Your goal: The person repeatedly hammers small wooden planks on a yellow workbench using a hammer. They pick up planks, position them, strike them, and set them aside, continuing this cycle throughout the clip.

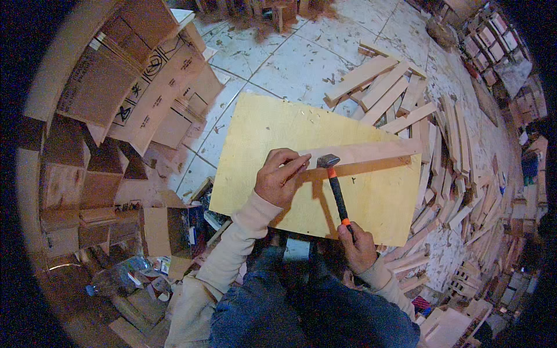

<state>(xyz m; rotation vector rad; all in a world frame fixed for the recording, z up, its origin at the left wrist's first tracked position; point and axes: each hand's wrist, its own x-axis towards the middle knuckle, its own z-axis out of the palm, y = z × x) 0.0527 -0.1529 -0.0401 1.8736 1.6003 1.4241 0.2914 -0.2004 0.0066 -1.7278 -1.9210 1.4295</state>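
Note:
My right hand [358, 245] grips the black and orange handle of a hammer [335, 188], whose metal head rests low over a wooden slat [371, 153]. That slat lies across a pale yellow plywood board [272, 130] in front of me. My left hand [280, 176] pinches something small at the slat's left end, right beside the hammer head; the small thing itself is hidden by my fingers. My knees in blue jeans sit just below the board.
A heap of loose wooden slats [400, 95] spreads to the right and behind the board. Stacked cardboard boxes [133, 87] fill the left side. Tiled floor [290, 58] with sawdust lies beyond, and a plastic bottle [113, 278] lies at lower left.

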